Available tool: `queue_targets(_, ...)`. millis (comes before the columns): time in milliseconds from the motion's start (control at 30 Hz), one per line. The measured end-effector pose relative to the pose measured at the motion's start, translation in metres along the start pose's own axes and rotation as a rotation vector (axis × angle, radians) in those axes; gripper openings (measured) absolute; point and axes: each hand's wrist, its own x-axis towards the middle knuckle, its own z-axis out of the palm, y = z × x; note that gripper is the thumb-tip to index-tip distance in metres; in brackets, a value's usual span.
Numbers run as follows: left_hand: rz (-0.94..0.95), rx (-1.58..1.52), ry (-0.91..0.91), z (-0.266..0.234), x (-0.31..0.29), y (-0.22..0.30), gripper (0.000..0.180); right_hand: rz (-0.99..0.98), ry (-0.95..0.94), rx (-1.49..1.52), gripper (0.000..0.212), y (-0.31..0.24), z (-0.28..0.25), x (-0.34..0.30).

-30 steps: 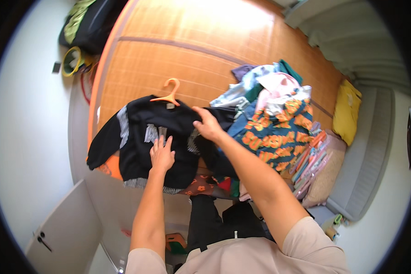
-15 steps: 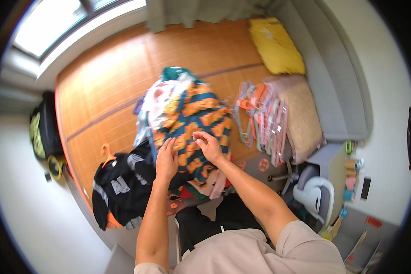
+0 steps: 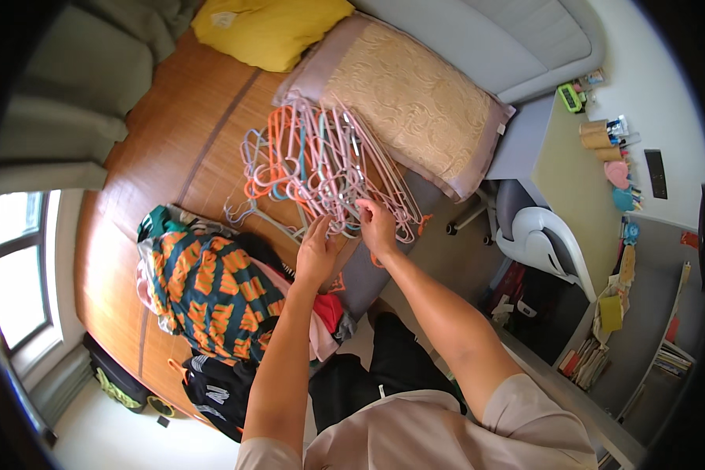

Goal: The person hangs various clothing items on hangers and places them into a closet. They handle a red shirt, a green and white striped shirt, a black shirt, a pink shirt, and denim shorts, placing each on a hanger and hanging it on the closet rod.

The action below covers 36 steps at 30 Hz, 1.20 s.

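A heap of clothes hangers, mostly pink with some orange and teal ones, lies on the bed mat in front of me. At the heap's near edge is my left hand, its fingers stretched out and nothing seen in it. My right hand is just beside it, over the hanger hooks, thumb and fingers apart. Whether its fingertips touch a hanger, I cannot tell. To the left lies a pile of clothes with an orange-and-teal patterned garment on top. A black garment on an orange hanger lies nearer to me.
Behind the hangers lies a beige pillow, with a yellow cushion farther left. A white-and-grey chair stands at the desk on the right. Shelves with books are at the lower right.
My view and both hands have turned to the right, from above the patterned clothes to the hangers. The clothes now lie to my left.
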Motion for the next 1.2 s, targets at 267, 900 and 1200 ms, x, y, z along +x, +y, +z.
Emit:
queue_targets(267, -0.048, 0.12, -0.045, 0.04, 0.042, -0.01, 0.047, -0.079, -0.109, -0.147, 0.02, 0.025, 0.02, 0.065)
queue_targets(900, -0.32, -0.509, 0.518, -0.1, -0.051, -0.036, 0.046, 0.074, -0.633, 0.679, 0.025, -0.161, -0.002, 0.004)
queue_targets(1200, -0.411, -0.701, 0.735, -0.214, -0.166, -0.075, 0.027, 0.306, -1.175, 0.81, 0.031, -0.27, 0.087, -0.077)
